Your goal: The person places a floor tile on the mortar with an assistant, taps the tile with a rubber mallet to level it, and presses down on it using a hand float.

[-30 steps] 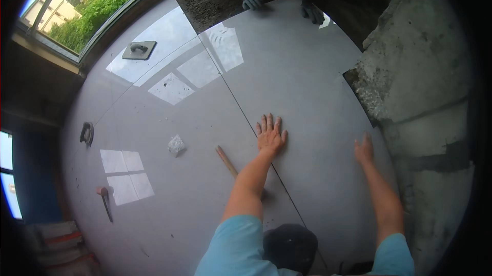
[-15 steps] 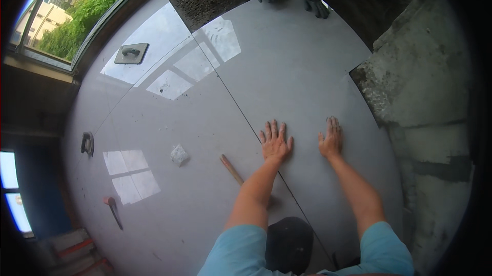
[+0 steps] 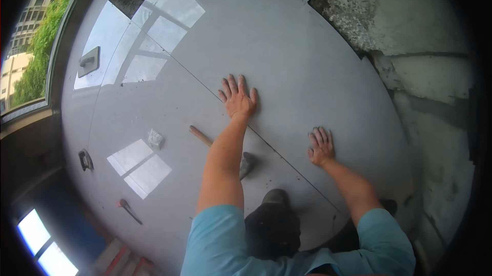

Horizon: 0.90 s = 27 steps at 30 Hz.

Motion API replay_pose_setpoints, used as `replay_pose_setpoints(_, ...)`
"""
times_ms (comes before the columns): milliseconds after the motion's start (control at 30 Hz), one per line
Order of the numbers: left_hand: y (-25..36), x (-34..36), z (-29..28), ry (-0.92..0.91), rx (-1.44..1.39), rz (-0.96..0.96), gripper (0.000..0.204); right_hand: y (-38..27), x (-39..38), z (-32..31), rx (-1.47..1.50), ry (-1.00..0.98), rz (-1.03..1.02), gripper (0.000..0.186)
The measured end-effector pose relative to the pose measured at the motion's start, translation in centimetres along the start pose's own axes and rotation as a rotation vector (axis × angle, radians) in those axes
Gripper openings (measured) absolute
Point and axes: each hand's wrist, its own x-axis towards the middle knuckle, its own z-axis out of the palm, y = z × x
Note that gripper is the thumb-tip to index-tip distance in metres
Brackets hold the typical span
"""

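Both the left hand [image 3: 239, 102] and the right hand [image 3: 321, 146] lie palm down on the large grey tile [image 3: 287, 60], which fills the centre and upper middle of the frame and runs toward the right. The left fingers are spread wide, with the little finger right beside the dark joint [image 3: 274, 150]; the right fingers are slightly parted and a little bent. Neither pinches anything. How hard each presses cannot be told.

For a steady, even push, the whole palm should carry the load rather than the fingertips, with the arms sharing it. The right hand sits lower in the frame, well apart from the left, a spacing that should help spread the force. The little finger would be safer drawn back from the joint, where an edge could nip it. Grit specks lie along the joint at lower centre; wiping them off first would be wise. The hammer [image 3: 201, 135], partly hidden under the left forearm, rests on the neighbouring tile [image 3: 169, 194], as does the shoe [image 3: 277, 196] at lower centre; weight there is best held steady, so that the push stays straight down.
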Motion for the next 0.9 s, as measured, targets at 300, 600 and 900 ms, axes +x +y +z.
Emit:
replay_pose_setpoints(300,-0.4,-11.3,-5.9,-0.518,-0.186,0.206,0.059,-3.7,0.0,-7.4,0.062,-0.416,0.360,0.065)
replay_pose_setpoints(600,-6.3,-48.6,-23.2,-1.053,-0.845,-0.265,0.060,-3.5,-23.6,-20.9,0.205,-0.769,0.935,0.033)
replay_pose_setpoints(900,-7.8,-59.2,-39.4,-1.134,-0.817,-0.320,0.076,-13.2,-38.8,-27.9,0.574,-0.752,1.159,0.040)
